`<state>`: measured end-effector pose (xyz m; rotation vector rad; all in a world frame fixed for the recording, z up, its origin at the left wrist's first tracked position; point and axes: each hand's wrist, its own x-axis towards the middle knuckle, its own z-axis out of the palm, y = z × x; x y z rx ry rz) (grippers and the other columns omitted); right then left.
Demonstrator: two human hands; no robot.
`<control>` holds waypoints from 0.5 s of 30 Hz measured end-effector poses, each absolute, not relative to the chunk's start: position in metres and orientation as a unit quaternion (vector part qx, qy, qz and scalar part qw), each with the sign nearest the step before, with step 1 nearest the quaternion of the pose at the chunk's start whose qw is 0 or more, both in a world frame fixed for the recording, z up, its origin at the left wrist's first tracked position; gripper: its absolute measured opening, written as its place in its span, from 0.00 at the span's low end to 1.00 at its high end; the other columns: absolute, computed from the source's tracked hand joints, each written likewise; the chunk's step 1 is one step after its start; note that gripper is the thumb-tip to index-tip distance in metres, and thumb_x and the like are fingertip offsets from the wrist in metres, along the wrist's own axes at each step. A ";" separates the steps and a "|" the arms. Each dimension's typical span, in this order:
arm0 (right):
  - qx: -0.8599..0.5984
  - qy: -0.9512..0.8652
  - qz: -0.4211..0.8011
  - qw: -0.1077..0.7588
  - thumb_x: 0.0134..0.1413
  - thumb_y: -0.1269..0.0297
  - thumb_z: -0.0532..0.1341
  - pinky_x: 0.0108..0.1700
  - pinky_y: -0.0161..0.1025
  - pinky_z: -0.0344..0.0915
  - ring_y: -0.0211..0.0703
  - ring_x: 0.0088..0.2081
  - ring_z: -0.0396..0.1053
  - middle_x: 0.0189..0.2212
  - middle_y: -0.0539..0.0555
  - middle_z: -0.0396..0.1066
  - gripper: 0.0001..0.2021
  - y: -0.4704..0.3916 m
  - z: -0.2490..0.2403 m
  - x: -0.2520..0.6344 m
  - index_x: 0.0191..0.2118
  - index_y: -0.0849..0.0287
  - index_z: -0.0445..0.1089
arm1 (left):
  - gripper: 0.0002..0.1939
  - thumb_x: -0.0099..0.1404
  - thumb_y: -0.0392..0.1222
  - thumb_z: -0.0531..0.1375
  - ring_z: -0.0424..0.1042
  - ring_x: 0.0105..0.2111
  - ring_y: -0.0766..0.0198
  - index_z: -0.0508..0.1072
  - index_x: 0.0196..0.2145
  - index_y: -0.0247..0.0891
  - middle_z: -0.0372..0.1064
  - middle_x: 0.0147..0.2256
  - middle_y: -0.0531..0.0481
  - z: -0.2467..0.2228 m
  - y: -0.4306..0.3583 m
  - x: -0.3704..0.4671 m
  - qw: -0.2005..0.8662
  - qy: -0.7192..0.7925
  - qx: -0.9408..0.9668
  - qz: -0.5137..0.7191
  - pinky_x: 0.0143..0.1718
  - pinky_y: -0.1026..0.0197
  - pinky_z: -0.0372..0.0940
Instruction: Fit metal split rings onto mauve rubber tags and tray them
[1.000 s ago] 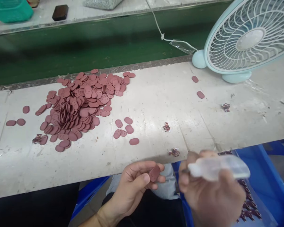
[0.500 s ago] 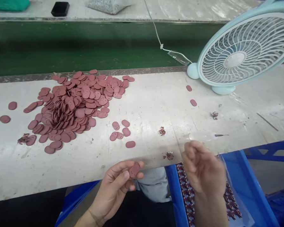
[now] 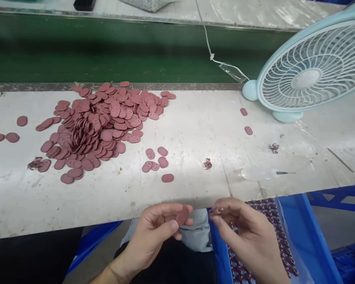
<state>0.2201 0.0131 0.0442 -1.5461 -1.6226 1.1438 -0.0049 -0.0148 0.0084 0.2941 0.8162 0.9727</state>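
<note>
Between the thumb and fingers of my left hand (image 3: 155, 230) is a reddish-brown oval piece (image 3: 182, 215), held tilted just off the table's front edge. My right hand (image 3: 244, 232), facing it a short way to the right, pinches a small dark brown piece with pale specks (image 3: 217, 212); its exact kind is too small to make out. A big heap of like oval pieces (image 3: 106, 136) lies on the left of the table, and a few loose ones (image 3: 163, 162) sit nearer the middle. Another small brown speckled piece (image 3: 207, 163) lies beyond my hands.
A light blue fan (image 3: 306, 79) stands at the back right, its cord (image 3: 207, 39) running upward. A clear bottle with a thin dark tip (image 3: 257, 173) lies on the worktable (image 3: 192, 130). Below the edge, a blue crate (image 3: 310, 232) holds rows of small brown pieces.
My right hand has come down and left, now pinching a small brown piece; one at the table's front edge is gone. My left hand has shifted slightly right with the oval piece.
</note>
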 end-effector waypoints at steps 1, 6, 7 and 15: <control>-0.565 -0.583 0.474 0.342 0.59 0.66 0.67 0.31 0.37 0.78 0.44 0.30 0.78 0.34 0.51 0.78 0.05 0.007 0.046 0.213 0.40 0.52 0.74 | 0.12 0.65 0.36 0.68 0.81 0.45 0.54 0.82 0.47 0.42 0.79 0.51 0.40 0.008 -0.015 -0.004 0.793 0.381 0.148 0.452 0.34 0.68 0.73; -0.515 -0.527 0.549 0.394 0.57 0.70 0.68 0.31 0.36 0.79 0.43 0.30 0.78 0.34 0.50 0.80 0.10 -0.005 0.046 0.185 0.43 0.47 0.78 | 0.10 0.63 0.34 0.70 0.80 0.41 0.60 0.81 0.43 0.39 0.80 0.50 0.41 0.008 -0.014 -0.003 0.799 0.381 0.164 0.436 0.34 0.68 0.73; -0.517 -0.523 0.553 0.391 0.57 0.70 0.68 0.30 0.37 0.79 0.44 0.30 0.78 0.34 0.50 0.80 0.10 -0.004 0.045 0.183 0.43 0.46 0.79 | 0.08 0.63 0.33 0.70 0.80 0.39 0.62 0.81 0.41 0.39 0.80 0.49 0.41 0.008 -0.014 -0.003 0.801 0.382 0.165 0.431 0.34 0.68 0.73; -0.518 -0.528 0.550 0.388 0.57 0.67 0.69 0.28 0.39 0.79 0.45 0.27 0.77 0.33 0.51 0.80 0.10 0.003 0.050 0.187 0.42 0.45 0.80 | 0.04 0.61 0.33 0.71 0.77 0.33 0.68 0.82 0.35 0.36 0.82 0.41 0.45 0.010 -0.012 0.001 0.809 0.376 0.170 0.418 0.37 0.68 0.72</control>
